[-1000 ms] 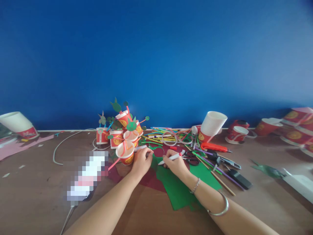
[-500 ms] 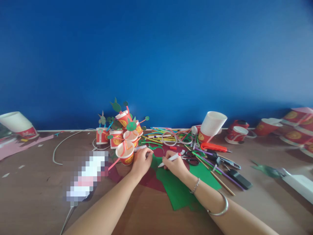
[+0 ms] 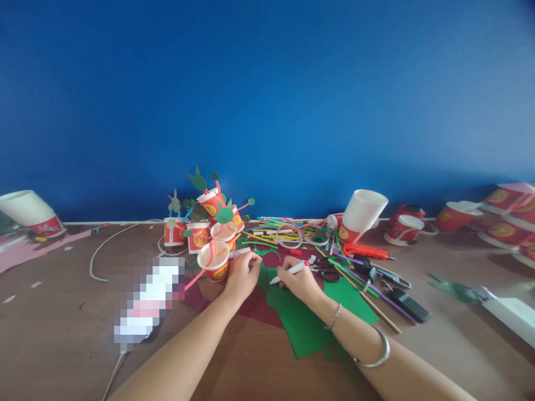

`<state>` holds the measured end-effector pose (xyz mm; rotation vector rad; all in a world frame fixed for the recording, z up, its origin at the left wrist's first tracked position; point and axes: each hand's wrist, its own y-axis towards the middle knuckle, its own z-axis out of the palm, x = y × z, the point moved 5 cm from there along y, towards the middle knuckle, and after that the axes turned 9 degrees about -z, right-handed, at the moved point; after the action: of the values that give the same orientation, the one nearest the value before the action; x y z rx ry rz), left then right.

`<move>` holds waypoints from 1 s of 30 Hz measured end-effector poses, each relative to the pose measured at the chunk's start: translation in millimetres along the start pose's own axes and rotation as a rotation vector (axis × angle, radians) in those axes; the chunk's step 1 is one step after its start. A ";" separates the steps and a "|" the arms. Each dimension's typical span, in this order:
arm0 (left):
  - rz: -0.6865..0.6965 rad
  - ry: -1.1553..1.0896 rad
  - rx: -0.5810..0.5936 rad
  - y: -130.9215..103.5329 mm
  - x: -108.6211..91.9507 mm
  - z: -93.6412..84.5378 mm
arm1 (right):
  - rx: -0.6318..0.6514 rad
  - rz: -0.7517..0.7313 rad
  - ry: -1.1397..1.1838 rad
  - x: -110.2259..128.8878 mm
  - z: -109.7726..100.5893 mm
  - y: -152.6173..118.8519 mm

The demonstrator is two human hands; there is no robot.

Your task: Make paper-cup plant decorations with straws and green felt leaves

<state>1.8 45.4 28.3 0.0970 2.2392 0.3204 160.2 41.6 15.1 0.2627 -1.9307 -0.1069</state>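
My right hand (image 3: 295, 274) is closed around a white marker (image 3: 288, 273) with a red end, its tip pointing down-left above green paper (image 3: 301, 328). To the left, my left hand (image 3: 243, 273) has its fingers bent together near the paper's upper left edge; what they hold, if anything, is hidden. Dark red paper (image 3: 259, 309) lies beneath the green paper. Just left of my left hand stands a red paper cup (image 3: 218, 273) with a pink straw. Scissors (image 3: 328, 273) with black handles lie beyond my right hand.
Decorated cups (image 3: 198, 238) stand behind my left hand. Colored straws (image 3: 267, 233) lie at the back, beside a tall cup stack (image 3: 363, 214). An orange-red tool (image 3: 365, 251), a black key fob (image 3: 405, 303) and sticks lie right. A white cable (image 3: 92, 262) curves at left.
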 end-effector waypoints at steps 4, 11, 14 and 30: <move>-0.008 0.002 0.001 0.3 1.1 0.2 | 0.012 0.007 0.019 -0.4 0.8 0.0; -0.004 -0.004 0.006 0.3 1.0 0.7 | -0.023 -0.010 0.008 0.6 -1.4 0.9; -0.007 -0.002 0.005 0.2 -0.3 0.1 | -0.004 -0.002 0.006 1.1 -0.5 0.4; -0.006 0.011 -0.002 0.5 -0.1 0.0 | 0.014 0.010 0.013 -2.9 1.4 1.0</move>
<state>1.8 45.9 28.4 0.0878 2.2499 0.3205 159.8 43.2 12.2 0.2620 -1.9198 -0.0846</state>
